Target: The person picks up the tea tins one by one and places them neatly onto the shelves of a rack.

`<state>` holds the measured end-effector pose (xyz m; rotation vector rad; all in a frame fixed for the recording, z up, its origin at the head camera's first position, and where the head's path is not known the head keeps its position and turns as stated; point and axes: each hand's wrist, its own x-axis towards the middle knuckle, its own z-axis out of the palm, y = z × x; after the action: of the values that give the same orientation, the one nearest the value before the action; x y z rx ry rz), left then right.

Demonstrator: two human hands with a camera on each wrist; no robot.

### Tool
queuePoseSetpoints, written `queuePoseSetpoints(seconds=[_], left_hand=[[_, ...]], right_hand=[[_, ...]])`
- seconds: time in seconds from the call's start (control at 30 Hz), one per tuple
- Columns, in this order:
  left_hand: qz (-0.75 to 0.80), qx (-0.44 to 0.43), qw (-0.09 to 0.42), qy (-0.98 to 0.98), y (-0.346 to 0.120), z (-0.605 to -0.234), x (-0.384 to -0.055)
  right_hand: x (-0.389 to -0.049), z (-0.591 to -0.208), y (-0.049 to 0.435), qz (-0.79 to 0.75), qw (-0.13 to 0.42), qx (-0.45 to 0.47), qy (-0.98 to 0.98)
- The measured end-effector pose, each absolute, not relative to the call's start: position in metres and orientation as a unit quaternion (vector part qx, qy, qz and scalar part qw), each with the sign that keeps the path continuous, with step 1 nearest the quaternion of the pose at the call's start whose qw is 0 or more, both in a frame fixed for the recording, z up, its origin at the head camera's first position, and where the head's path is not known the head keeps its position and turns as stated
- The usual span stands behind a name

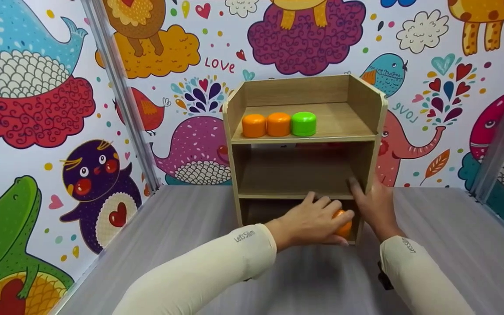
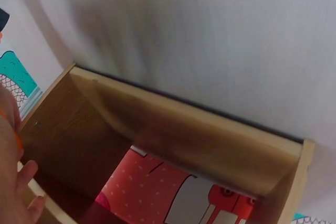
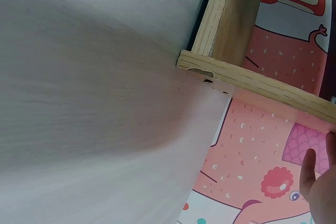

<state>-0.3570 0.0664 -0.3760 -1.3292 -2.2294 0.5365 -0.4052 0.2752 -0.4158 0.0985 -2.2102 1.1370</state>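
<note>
A small wooden shelf unit point(image 1: 304, 197) stands on the table. My left hand point(image 1: 311, 221) is at the right end of its bottom compartment, fingers curled over an orange round-topped container point(image 1: 343, 224). Part of that hand point(image 2: 11, 182) shows at the left edge of the left wrist view, with a sliver of orange beside it. My right hand point(image 1: 376, 208) grips the shelf's right side panel point(image 1: 375, 131), thumb at the front edge and other fingers on the outer side. On the top shelf, two orange containers point(image 1: 266, 125) and a green container point(image 1: 304, 124) stand in a row at the left.
Behind the shelf and at the sides rise walls point(image 1: 217, 39) printed with cartoon animals. Metal posts point(image 1: 123, 92) mark the wall corners. The grey wood-grain table point(image 1: 182, 210) spreads around the shelf.
</note>
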Motion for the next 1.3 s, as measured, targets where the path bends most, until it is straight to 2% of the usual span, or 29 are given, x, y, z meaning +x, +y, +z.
queuePoseSetpoints(seconds=[0.4, 0.63, 0.87, 1.3], left_hand=[[0.195, -0.482, 0.279, -0.807, 0.069, -0.338, -0.36], [0.176, -0.485, 0.278, -0.811, 0.07, -0.313, -0.361], [0.183, -0.476, 0.309, -0.803, 0.071, -0.291, -0.362], [0.174, -0.458, 0.316, -0.812, 0.07, -0.247, -0.366]], right_hand=[[-0.406, -0.414, 0.275, 0.438, 0.31, 0.035, -0.843], [-0.403, -0.414, 0.276, 0.423, 0.306, 0.026, -0.853], [-0.406, -0.414, 0.277, 0.43, 0.311, 0.027, -0.847], [-0.408, -0.414, 0.279, 0.418, 0.319, 0.046, -0.849]])
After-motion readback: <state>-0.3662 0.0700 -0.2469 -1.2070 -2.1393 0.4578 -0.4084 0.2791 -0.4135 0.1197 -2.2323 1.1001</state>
